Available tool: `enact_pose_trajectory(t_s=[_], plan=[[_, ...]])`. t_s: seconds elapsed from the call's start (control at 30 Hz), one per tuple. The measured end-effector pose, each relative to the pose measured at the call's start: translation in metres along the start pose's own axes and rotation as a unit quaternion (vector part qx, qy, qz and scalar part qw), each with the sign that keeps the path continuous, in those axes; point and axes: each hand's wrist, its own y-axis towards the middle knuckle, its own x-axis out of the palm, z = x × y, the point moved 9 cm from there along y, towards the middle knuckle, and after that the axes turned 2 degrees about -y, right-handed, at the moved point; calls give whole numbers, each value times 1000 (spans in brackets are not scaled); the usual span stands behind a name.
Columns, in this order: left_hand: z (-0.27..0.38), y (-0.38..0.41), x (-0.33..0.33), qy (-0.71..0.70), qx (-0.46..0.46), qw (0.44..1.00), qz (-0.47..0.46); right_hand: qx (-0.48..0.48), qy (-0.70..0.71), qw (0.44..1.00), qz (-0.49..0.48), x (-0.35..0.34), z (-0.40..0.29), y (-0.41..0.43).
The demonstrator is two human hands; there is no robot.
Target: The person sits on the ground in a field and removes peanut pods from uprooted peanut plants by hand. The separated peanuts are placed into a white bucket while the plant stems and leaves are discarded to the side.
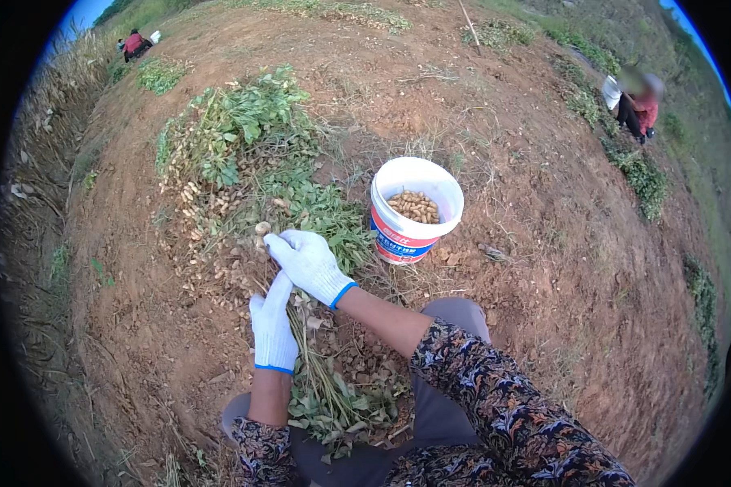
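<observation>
White knit gloves with blue cuffs cover both hands. My left hand (274, 332) grips a bundle of peanut plants (326, 383), whose leafy stems hang down between my knees. Just above it, my right hand (307, 262) pinches at the root end, where peanut pods (262, 229) show beside the thumb and fingertips. The two hands touch near the roots, and the fingers partly hide what they hold. To the right of them stands a white plastic bucket (417, 226) with a red and blue printed label. Loose peanuts (415, 207) lie inside it.
A heap of pulled peanut plants (237, 134) with pods lies ahead on the left. Reddish soil (554, 255) stretches around. One person (641, 109) sits far right by a white bucket (611, 92); another person (135, 45) is far left. Dry stalks (42, 164) line the left edge.
</observation>
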Motion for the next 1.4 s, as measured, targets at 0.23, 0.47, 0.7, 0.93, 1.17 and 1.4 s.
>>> enact_pose_trajectory(t_s=[0.23,0.47,0.7,0.93,1.17,1.4], plan=[[21,-13,19,-5,12,995,-95,22,257,965,-41,-3,-4,-8],[15,-12,13,-67,-13,990,-122,177,525,829,-75,20,-12,-30],[9,-22,36,-90,-56,981,-162,78,492,867,13,-57,11,9],[13,-28,26,-50,-87,975,-197,16,-282,922,266,-263,77,52],[2,-30,14,-72,-132,968,-203,31,125,980,-154,-89,16,5],[1,-38,19,-77,-124,972,-187,-39,87,966,-240,-27,-28,-27]])
